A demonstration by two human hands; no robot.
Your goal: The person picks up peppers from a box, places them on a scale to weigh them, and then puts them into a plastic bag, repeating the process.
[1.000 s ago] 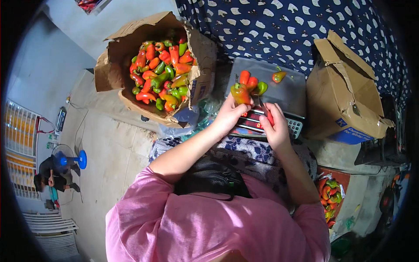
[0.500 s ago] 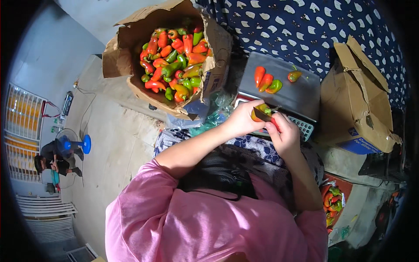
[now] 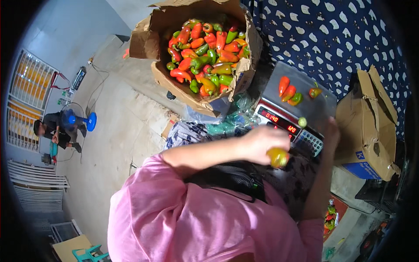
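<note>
My left hand (image 3: 265,143) is closed around a yellow-orange pepper (image 3: 278,158), held low over my lap in front of the scale. My right hand (image 3: 330,134) is beside the scale's right edge, smeared by motion; whether it holds anything is hidden. On the steel pan of the digital scale (image 3: 316,89) lie two red peppers (image 3: 284,84), a green-red pepper (image 3: 295,99) and, apart from them, a small orange-green pepper (image 3: 315,92). A small pale green round piece (image 3: 302,122) shows at the pan's front edge, above the lit red display (image 3: 279,118).
A large open cardboard box (image 3: 174,94) full of red and green peppers stands at the far left of the scale. Another cardboard box (image 3: 369,131) is at the right. More peppers (image 3: 330,218) lie low at the right. A person (image 3: 56,129) sits by a blue fan (image 3: 91,122).
My hands have parted: the left moved down and right with the pepper, the right swung out rightward. The dark blade at the pepper no longer shows. The pale green piece appears; the view has shifted.
</note>
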